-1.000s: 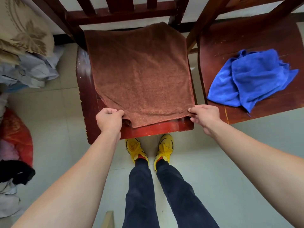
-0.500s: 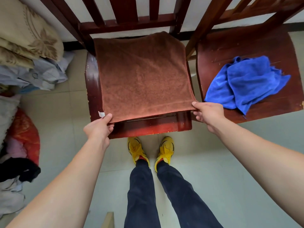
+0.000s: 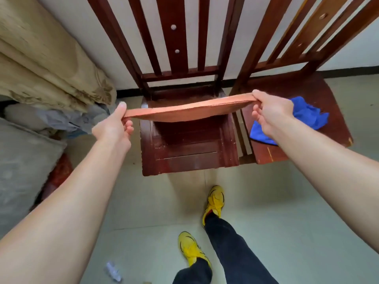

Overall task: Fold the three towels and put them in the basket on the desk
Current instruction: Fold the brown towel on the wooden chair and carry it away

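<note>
The brown towel [image 3: 184,111] hangs in the air above the seat of the left wooden chair [image 3: 188,148], stretched level and seen almost edge-on. My left hand [image 3: 114,128] pinches its left end and my right hand [image 3: 270,111] pinches its right end. A crumpled blue towel [image 3: 307,115] lies on the seat of the right chair [image 3: 320,93], partly hidden behind my right hand. No basket or desk is in view, and no third towel shows.
Beige folded bedding [image 3: 45,66] and a heap of grey cloth [image 3: 61,119] are piled at the left. Both chair backs rise against the white wall. My legs and yellow shoes [image 3: 213,201] stand on the pale tiled floor, with a small clear bottle [image 3: 112,271] lying near them.
The brown towel lay flat on the left chair seat with its near corners gripped. Both hands have lifted it off the seat and hold it taut; I have stepped back.
</note>
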`<state>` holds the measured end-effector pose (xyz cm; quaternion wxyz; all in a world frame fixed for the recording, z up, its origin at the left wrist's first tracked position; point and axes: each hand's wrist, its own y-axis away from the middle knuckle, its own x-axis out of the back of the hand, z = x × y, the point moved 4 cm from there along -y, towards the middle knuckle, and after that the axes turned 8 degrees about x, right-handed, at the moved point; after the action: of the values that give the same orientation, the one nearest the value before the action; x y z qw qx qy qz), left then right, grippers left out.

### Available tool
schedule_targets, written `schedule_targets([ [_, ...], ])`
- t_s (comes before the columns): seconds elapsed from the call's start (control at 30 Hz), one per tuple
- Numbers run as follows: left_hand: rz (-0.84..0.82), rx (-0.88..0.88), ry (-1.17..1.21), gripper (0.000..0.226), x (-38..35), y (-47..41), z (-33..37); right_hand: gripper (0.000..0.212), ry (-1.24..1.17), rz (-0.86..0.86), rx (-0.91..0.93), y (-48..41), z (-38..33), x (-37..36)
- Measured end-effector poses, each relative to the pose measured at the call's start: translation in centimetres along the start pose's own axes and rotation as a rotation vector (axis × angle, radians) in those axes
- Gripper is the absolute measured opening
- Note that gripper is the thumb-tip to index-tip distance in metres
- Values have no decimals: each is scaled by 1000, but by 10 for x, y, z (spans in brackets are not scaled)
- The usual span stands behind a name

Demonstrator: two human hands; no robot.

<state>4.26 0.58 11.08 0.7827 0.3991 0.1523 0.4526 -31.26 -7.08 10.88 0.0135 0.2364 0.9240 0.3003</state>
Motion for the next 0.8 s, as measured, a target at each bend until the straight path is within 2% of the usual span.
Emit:
schedule_targets([
  [0.2,-216,-30,-14,25,4,20,55,14,-121,7,110,38,-52,-3],
  [0.33,-291,7,-12,23,4,12,71,30,-174,32,120,54,-70,-6],
  [0.43,-277,31,-27,18,1,9,75,28,-162,66,99,57,-77,-14],
  [0.63,-216,39,-92,29,-14,-6,83,23,-152,75,78,42,-85,-30],
  [0.8,-186,45,-132,29,-30,-15,92,23,-129,93,101,30,-93,-35],
])
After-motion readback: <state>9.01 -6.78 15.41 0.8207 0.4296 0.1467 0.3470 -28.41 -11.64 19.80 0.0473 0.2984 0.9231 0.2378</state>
